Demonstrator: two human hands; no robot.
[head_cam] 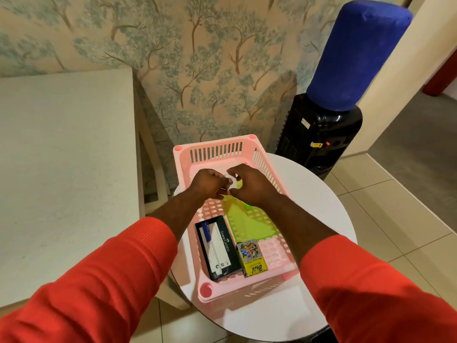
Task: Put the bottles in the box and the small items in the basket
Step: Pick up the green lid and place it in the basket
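Two red sleeves, the left (99, 280) and the right (371, 293), come in from the bottom edge, one on either side, with bare forearms beyond them. The two hands meet over the far half of the pink basket (179, 169). The left hand (209, 180) has its fingers curled in and pinches a small white item (229, 180) at the fingertips. The right hand (249, 184) is curled too, with its thumb and fingers closing on the same item from the other side. What the item is I cannot make out; it is tiny and mostly hidden between the two hands. It is held above the basket floor, not lying on it.

Under the fingers and back toward the wrists, three things lie in the basket. One translucent green set square (247, 224) lies flat, its tip just below the right hand. One black pen box (217, 246) lies under the left forearm. One small yellow box (252, 257) lies just beside the black one at the near end.

The one basket sits on a round white table (316, 199). Beyond the fingers to the right stands one black water dispenser (319, 134), topped by one bottle under a blue cover (358, 58). Left of the left hand is one pale square table (61, 157), and tree-patterned wallpaper (197, 58) is behind everything.
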